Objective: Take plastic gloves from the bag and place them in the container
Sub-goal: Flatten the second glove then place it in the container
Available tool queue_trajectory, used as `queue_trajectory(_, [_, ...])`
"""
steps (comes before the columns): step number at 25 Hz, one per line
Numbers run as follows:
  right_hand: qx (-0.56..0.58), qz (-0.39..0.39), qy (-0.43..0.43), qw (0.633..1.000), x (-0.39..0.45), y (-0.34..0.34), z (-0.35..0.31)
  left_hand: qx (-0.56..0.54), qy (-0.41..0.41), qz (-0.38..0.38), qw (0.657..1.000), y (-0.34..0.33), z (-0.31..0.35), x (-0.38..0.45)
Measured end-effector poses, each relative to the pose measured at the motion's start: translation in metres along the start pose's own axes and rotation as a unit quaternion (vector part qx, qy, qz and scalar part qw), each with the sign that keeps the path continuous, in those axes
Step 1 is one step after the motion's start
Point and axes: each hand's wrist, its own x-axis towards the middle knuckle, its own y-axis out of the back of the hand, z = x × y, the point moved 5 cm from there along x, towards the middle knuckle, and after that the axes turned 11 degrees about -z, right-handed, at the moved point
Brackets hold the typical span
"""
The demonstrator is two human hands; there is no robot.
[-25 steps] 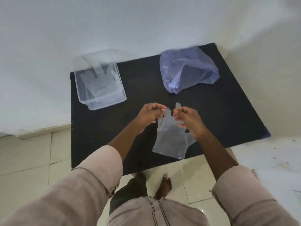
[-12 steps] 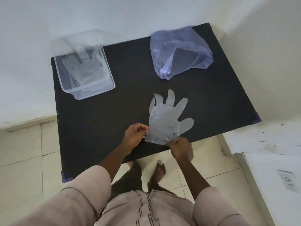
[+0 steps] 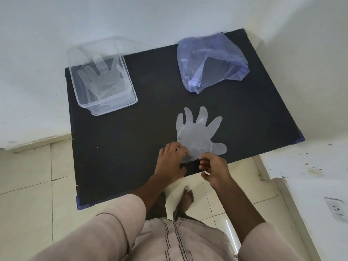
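A clear plastic glove (image 3: 199,132) lies flat on the black table (image 3: 122,147), its fingers pointing away from me. My left hand (image 3: 171,161) rests on the glove's cuff at the near table edge and pinches it. My right hand (image 3: 214,168) has curled fingers whose tips grip the cuff's right corner. The clear container (image 3: 113,110) stands at the table's far left with another glove (image 3: 102,78) spread inside it. The bluish plastic bag (image 3: 211,63) sits crumpled at the far right, its opening facing me.
White walls close in the table at the back and on the right. A white ledge with a wall socket (image 3: 337,209) is at the lower right. My bare feet (image 3: 186,196) stand on pale floor tiles below the table's near edge.
The glove, held up between both hands a second ago, has been laid flat on the table. Both hands have slid to its cuff and drawn closer together.
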Motion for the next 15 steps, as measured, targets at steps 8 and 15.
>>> queue_trajectory(8, [-0.41,0.07,0.335,0.846,-0.026,0.03,-0.032,-0.048,0.013,0.085,0.995,0.041,0.007,0.021])
queue_trajectory(15, [-0.417,0.091,0.393,0.814,-0.003,0.021,-0.055,-0.078,-0.005,0.058,0.995,0.052,0.017,0.026])
